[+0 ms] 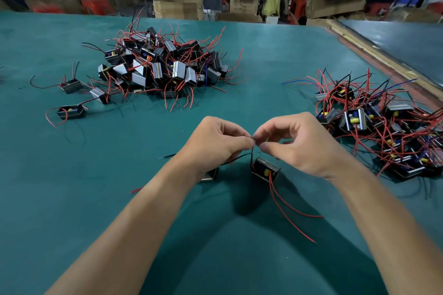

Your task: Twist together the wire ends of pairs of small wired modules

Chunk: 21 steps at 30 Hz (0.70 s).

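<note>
Wire ends [253, 143] of two small modules meet above the green table [215, 251], pinched between the fingertips of the left hand [215, 141] and the right hand [304, 143]. One module [265, 170] sits just below the hands. The other module [212, 175] is partly hidden under the left wrist. A big pile [158, 64] lies far back, and a second pile [383, 132] lies at the right.

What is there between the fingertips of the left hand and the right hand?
Head view: thin wire ends, pinched by the left hand and the right hand, above a small module.
</note>
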Tool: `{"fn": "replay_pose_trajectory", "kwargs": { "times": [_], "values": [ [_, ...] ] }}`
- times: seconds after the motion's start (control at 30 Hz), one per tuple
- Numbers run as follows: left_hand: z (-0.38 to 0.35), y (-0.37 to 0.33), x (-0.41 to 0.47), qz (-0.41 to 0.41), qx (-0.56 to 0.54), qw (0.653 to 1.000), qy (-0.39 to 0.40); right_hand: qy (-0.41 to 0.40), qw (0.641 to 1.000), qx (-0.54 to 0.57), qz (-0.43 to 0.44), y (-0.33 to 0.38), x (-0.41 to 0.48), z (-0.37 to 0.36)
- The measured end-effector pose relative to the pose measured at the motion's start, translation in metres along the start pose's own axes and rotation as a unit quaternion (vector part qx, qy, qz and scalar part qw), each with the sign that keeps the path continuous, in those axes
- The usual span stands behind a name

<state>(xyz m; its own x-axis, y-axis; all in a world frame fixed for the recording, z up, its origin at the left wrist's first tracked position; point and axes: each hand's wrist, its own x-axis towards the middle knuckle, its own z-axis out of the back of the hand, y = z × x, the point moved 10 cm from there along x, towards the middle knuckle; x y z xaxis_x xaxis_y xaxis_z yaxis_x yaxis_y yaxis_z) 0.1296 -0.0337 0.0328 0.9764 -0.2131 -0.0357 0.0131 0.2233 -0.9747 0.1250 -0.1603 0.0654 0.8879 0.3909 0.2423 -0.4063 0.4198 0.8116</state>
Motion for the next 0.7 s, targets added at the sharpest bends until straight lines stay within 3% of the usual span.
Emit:
{"fn": "replay_pose_trajectory", "kwargs": {
  "times": [0.37,0.57,0.63,0.7],
  "values": [
    [-0.004,0.000,-0.001,-0.002,0.020,1.000,0.014,-0.040,0.998,-0.047,0.006,0.001,0.000,0.006],
    [-0.011,0.000,-0.001,-0.019,0.060,0.998,0.016,0.027,0.972,0.108,-0.207,-0.043,-0.005,-0.011],
    [-0.009,0.001,0.000,-0.020,0.061,0.998,0.007,0.011,0.977,0.109,-0.183,-0.039,-0.003,-0.009],
    [-0.004,0.003,0.001,-0.012,0.043,0.999,-0.005,-0.031,0.994,0.056,-0.089,-0.021,0.002,0.000]
  ]
}}
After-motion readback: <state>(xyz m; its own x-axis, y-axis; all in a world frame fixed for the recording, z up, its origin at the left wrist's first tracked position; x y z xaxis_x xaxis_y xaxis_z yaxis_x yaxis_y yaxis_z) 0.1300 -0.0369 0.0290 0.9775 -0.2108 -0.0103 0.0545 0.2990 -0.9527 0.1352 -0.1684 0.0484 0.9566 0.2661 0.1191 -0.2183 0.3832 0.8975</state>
